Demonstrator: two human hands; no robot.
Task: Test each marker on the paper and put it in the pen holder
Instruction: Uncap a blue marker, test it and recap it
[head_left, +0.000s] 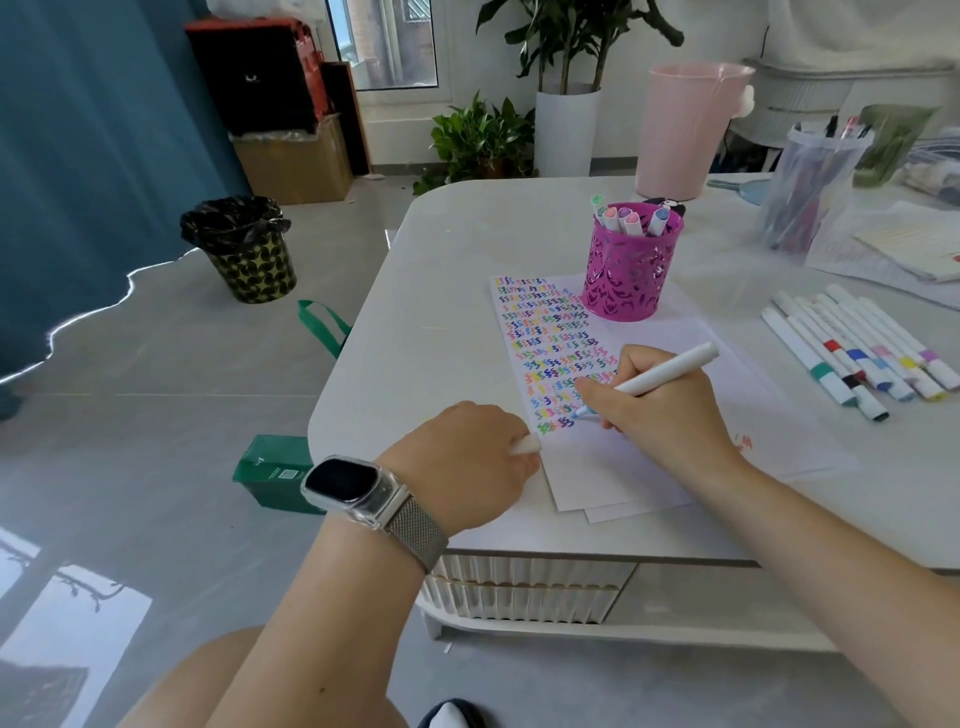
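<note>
White marker (658, 374) with light-blue tip rests tip-down on the paper (623, 467), at the end of the lowest row of coloured squiggles, gripped in the closed right hand (660, 410). Left hand (462, 457) lies fisted at the paper's left edge, closed on a white cap (525, 445). Purple pen holder (631, 262), markers inside, stands at the paper's far end; untested markers (857, 348) lie in a row to the right
</note>
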